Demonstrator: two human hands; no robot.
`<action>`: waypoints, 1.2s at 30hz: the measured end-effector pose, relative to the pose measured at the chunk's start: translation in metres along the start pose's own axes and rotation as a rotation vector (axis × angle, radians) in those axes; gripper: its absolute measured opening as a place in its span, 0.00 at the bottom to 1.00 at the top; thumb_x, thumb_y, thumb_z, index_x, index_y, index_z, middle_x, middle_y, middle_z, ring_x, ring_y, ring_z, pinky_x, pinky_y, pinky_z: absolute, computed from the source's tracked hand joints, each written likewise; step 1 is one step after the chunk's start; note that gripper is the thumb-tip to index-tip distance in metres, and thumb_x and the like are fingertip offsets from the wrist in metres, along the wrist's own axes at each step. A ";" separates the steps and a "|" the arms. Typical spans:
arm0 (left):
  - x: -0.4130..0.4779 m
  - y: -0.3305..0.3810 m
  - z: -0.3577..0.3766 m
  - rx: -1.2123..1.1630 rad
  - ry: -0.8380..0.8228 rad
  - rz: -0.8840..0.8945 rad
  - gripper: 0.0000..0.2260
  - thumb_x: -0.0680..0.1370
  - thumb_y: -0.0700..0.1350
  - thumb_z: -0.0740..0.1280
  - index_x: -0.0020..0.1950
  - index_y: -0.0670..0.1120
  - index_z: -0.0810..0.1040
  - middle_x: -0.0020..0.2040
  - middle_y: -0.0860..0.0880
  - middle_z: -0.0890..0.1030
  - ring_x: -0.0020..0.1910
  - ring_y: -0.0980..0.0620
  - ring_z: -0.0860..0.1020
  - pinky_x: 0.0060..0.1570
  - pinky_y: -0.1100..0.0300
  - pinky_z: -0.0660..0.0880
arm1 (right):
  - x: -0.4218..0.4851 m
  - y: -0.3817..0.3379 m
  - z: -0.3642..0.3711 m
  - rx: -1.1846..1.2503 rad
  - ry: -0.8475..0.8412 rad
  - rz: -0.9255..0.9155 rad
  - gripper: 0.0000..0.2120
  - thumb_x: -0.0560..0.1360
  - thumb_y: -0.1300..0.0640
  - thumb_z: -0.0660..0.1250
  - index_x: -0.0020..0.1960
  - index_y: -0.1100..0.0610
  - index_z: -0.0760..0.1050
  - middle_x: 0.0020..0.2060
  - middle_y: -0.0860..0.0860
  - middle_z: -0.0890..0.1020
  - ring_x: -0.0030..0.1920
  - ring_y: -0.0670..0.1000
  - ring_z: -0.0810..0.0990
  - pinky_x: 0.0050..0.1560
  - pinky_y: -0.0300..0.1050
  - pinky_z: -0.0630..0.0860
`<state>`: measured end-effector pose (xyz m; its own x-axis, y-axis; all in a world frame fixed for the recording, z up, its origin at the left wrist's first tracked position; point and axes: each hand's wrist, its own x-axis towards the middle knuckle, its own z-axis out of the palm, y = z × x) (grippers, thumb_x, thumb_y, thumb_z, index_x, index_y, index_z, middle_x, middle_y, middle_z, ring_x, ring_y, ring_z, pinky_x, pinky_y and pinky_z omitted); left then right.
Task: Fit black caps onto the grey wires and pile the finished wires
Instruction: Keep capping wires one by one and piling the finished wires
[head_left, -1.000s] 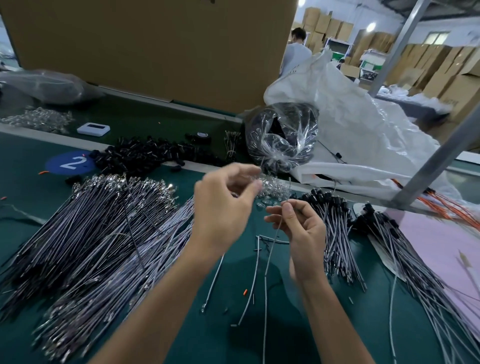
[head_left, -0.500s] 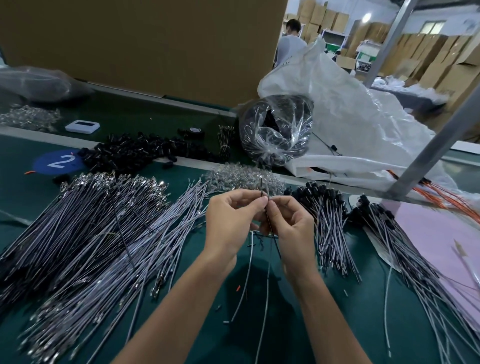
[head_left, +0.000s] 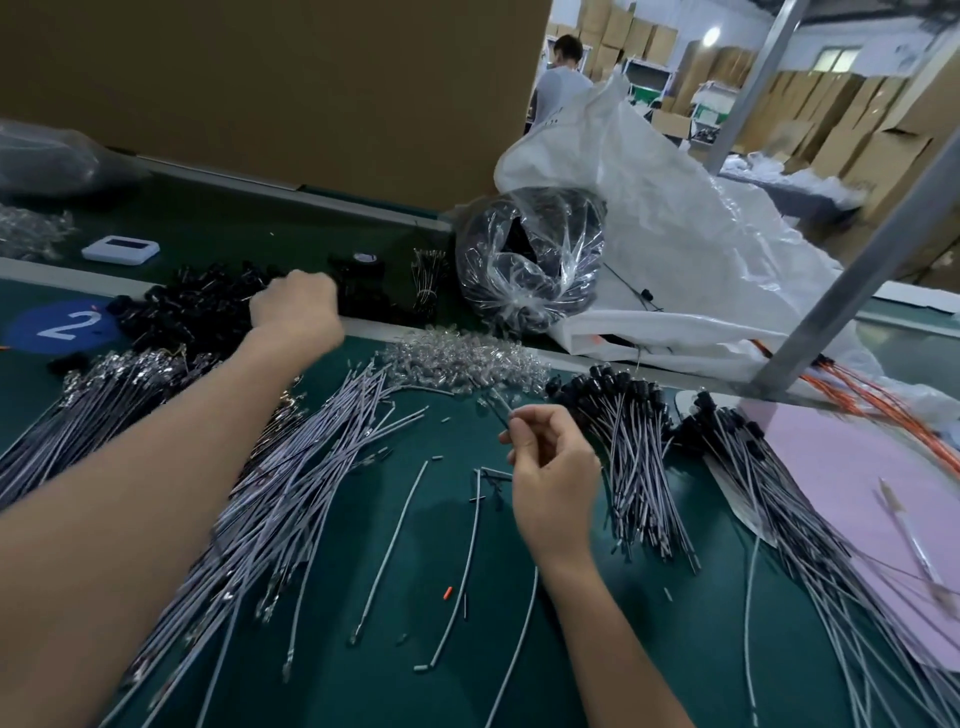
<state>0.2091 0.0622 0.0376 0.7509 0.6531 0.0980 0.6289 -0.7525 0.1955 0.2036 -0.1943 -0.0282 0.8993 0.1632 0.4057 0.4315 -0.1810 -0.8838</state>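
View from above a dark green desk (head_left: 363, 649) in a warehouse workroom. The left hand (head_left: 293, 312) stretches far forward into a heap of black caps (head_left: 197, 306) at the back of the desk. Its knuckles face the camera and its fingers curl down out of sight, so it is impossible to tell whether it holds a cap. The right hand (head_left: 556, 467), nearer and in the middle, pinches a thin grey wire (head_left: 501, 410) between thumb and fingertips, with the blurred tip pointing up and away.

To the left, loose grey wires (head_left: 291, 467) lie fanned in a wide heap across the desk, and a few single wires lie scattered in front. To the right of the right hand, capped wires (head_left: 634, 447) lie in a pile, black ends towards the back; a second such pile (head_left: 769, 483) lies beside it, partly on a pink sheet (head_left: 857, 493). A mound of small clear pieces (head_left: 462, 358) sits just behind the right hand.

Further back are a blue round sticker (head_left: 62, 325) marked 2, a small white device (head_left: 119, 248), a clear bag (head_left: 530, 260) of dark parts, and a large crumpled white sack (head_left: 675, 234). Orange wires (head_left: 872, 400) trail out at the far right beneath a slanting metal post (head_left: 857, 270). A tall brown cardboard panel (head_left: 285, 78) blocks the view behind the desk. Past it, a person (head_left: 563, 83) stands facing away among stacked cardboard boxes (head_left: 857, 119).
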 end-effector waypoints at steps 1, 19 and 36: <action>0.005 -0.003 0.006 0.026 -0.047 0.006 0.04 0.77 0.38 0.67 0.49 0.38 0.76 0.46 0.40 0.77 0.46 0.39 0.76 0.43 0.50 0.73 | 0.000 0.000 0.000 0.000 -0.001 0.001 0.08 0.78 0.64 0.66 0.46 0.52 0.76 0.36 0.48 0.81 0.36 0.47 0.79 0.37 0.39 0.77; 0.019 -0.011 0.010 -0.339 0.056 0.044 0.10 0.78 0.36 0.65 0.57 0.43 0.79 0.59 0.40 0.79 0.55 0.38 0.77 0.53 0.48 0.77 | 0.005 0.000 -0.002 -0.021 -0.003 0.015 0.08 0.78 0.63 0.67 0.44 0.52 0.77 0.36 0.48 0.81 0.37 0.46 0.79 0.39 0.40 0.78; -0.132 0.064 0.055 -1.554 -0.048 -0.129 0.08 0.74 0.32 0.72 0.49 0.44 0.80 0.44 0.48 0.83 0.42 0.54 0.81 0.42 0.68 0.78 | 0.008 -0.001 -0.008 0.016 0.039 -0.022 0.08 0.76 0.63 0.69 0.42 0.52 0.79 0.35 0.44 0.81 0.36 0.40 0.77 0.39 0.31 0.72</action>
<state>0.1611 -0.0767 -0.0163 0.7348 0.6779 -0.0230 -0.1076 0.1500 0.9828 0.2108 -0.2005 -0.0227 0.8917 0.1293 0.4337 0.4505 -0.1625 -0.8778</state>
